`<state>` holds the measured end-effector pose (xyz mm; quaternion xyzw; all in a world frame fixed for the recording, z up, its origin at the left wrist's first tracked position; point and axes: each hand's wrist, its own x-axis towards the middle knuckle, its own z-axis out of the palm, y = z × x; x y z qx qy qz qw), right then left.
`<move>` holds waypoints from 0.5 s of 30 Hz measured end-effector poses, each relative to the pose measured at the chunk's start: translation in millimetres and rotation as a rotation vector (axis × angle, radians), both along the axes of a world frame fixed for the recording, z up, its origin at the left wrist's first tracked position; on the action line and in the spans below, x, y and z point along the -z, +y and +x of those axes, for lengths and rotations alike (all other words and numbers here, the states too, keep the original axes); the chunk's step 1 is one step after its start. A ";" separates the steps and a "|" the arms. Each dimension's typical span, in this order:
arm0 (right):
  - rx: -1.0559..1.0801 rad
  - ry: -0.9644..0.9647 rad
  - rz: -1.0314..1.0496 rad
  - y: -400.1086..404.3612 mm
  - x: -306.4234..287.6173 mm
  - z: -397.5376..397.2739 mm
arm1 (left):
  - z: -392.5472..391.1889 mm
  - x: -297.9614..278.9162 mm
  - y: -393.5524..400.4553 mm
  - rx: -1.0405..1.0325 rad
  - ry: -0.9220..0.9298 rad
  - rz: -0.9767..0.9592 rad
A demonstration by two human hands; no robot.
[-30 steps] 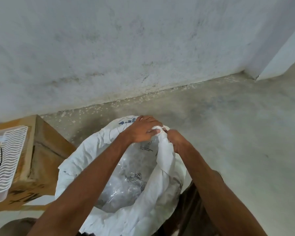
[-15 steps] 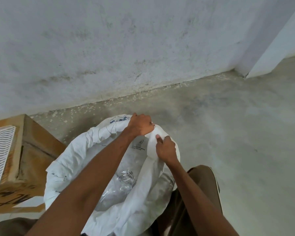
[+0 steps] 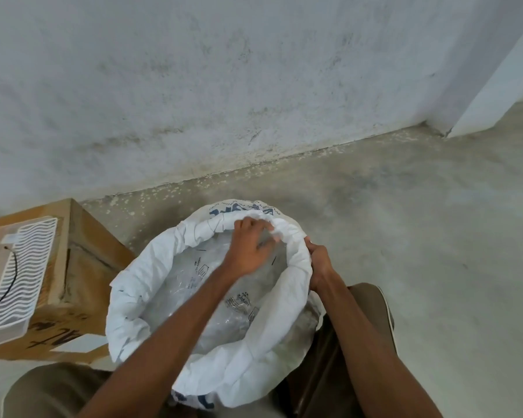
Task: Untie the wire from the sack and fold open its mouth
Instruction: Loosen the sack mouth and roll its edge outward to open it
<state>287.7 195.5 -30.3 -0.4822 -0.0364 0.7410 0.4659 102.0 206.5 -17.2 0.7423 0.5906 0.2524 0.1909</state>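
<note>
The sack (image 3: 151, 282) mouth now gapes wider, its rim rolled outward under both hands.

From here I can't read the blue print on the sack (image 3: 175, 267), which is too small just beyond my left hand (image 3: 248, 251)'s blurred fingers (image 3: 255, 226). My right hand (image 3: 319, 263)'s fingertips are hidden under the rolled rim. The cardboard box (image 3: 82, 267) is cut off left of them.

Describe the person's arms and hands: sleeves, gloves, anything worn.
Both forearms are bare, with no sleeves in view. The left hand and right hand wear no gloves; no rings, watch or bands are visible. Below the arms, brown trousers show.
</note>
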 end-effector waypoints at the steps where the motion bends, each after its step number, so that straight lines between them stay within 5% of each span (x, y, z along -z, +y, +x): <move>1: 0.006 0.005 0.009 -1.9 0.7 -0.2 | 6.6 2.1 -21.6 0.027 0.000 -0.021; 8: -0.013 -0.057 0.040 -17.9 -0.4 2.2 | 20.7 -6.3 -79.9 0.108 -0.368 -0.471; 10: -0.030 -0.073 0.070 -19.4 -6.2 0.5 | 19.6 -4.0 -87.1 0.076 -0.457 -0.447; 15: -0.180 -0.564 0.161 -35.0 -20.8 -0.9 | 40.8 1.1 -116.1 -0.005 -0.540 -0.322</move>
